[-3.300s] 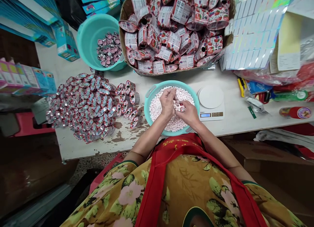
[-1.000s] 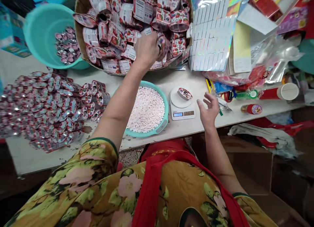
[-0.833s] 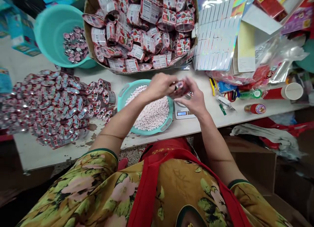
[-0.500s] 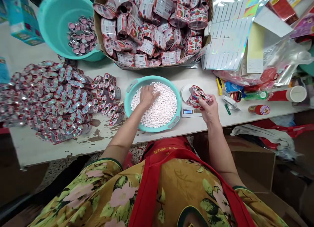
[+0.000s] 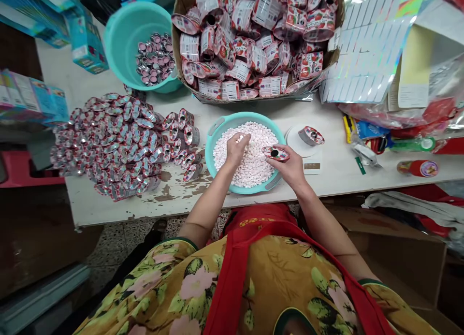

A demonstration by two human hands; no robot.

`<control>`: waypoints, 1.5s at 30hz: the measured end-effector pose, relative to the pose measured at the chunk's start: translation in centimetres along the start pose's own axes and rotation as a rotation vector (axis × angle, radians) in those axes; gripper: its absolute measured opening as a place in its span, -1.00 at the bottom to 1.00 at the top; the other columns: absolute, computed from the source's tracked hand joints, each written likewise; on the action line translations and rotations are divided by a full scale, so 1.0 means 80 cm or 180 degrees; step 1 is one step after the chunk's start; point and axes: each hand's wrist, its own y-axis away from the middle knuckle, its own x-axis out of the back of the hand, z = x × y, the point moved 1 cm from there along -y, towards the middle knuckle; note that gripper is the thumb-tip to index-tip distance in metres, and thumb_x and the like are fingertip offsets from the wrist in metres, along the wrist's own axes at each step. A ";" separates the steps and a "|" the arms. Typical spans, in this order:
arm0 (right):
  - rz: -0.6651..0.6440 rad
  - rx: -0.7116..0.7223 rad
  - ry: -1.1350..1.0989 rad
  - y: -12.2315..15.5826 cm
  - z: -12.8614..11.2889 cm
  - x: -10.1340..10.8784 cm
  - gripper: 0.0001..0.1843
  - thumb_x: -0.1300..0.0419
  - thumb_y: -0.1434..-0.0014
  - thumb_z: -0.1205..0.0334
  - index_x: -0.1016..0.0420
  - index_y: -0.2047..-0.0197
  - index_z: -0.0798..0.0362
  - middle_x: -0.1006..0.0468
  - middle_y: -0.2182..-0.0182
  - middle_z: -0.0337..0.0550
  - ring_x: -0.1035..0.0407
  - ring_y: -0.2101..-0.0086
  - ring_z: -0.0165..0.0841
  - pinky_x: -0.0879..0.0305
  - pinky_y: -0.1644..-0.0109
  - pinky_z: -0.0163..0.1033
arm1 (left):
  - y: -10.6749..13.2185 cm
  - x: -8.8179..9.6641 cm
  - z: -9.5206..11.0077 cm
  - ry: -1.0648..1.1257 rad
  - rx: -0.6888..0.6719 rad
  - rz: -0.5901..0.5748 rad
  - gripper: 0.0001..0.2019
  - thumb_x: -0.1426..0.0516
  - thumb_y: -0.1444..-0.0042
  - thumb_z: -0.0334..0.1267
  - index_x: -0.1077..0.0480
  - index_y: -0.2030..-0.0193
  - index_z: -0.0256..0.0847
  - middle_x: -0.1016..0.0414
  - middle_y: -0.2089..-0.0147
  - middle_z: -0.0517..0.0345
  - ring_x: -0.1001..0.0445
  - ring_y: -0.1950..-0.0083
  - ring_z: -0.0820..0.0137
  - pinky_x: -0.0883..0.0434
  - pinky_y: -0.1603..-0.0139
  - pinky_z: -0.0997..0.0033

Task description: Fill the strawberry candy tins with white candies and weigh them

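Observation:
My left hand point(image 5: 237, 149) is over a turquoise basin point(image 5: 211, 168) of small white candies point(image 5: 250, 173). Its fingers are curled together, with some white candies showing between them. My right hand point(image 5: 292, 167) grips a small red strawberry-printed container point(image 5: 278, 154) at the basin's right rim. The round dark opening of that container faces up. Just to the right, a similar container point(image 5: 311, 136) rests on the white round plate of a kitchen scale point(image 5: 312, 167).
Many similar containers point(image 5: 116, 141) stand packed together on the left of the table. Behind them is a turquoise tub point(image 5: 119, 45) holding small metal caps point(image 5: 155, 59). A cardboard box point(image 5: 232, 97) full of containers sits at the back, beside label sheets point(image 5: 366, 50).
My right hand has carried one container left from the scale to the basin, and another now sits on the scale. My left hand has curled its fingers. The view has shifted left.

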 end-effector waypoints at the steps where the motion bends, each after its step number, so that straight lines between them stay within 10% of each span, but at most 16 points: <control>1: -0.0083 0.0158 0.0227 -0.001 -0.002 -0.009 -0.51 -0.46 0.08 0.08 -0.58 0.05 0.01 -0.66 0.09 -0.12 -0.55 0.09 -0.16 -0.43 -0.16 0.04 | 0.008 -0.002 0.011 0.0345 0.0033 -0.0035 -0.73 -0.33 0.00 -0.11 -0.35 0.44 -0.18 -0.30 0.53 0.32 -0.24 0.58 0.53 -0.19 0.51 0.51; 10: -0.0549 0.0385 0.1004 0.001 -0.012 -0.072 -0.60 -0.32 -0.03 0.25 -0.54 0.01 -0.03 -0.63 0.01 -0.14 -0.51 0.01 -0.12 -0.41 -0.08 -0.04 | 0.049 -0.023 0.046 0.1455 -0.0139 -0.0035 -0.63 -0.31 -0.01 0.00 -0.28 0.30 -0.18 -0.46 0.37 0.27 -0.53 0.44 0.48 -0.43 0.39 0.51; 45: -0.0005 0.0196 0.0961 0.014 -0.021 -0.080 -0.63 -0.31 0.03 0.13 -0.53 0.11 -0.02 -0.66 0.16 -0.17 -0.53 0.17 -0.17 -0.41 0.02 -0.08 | 0.044 -0.029 0.055 0.0871 -0.0215 -0.0255 -0.42 -0.28 -0.01 0.28 -0.19 0.50 -0.19 -0.21 0.60 0.36 -0.22 0.63 0.62 -0.18 0.63 0.57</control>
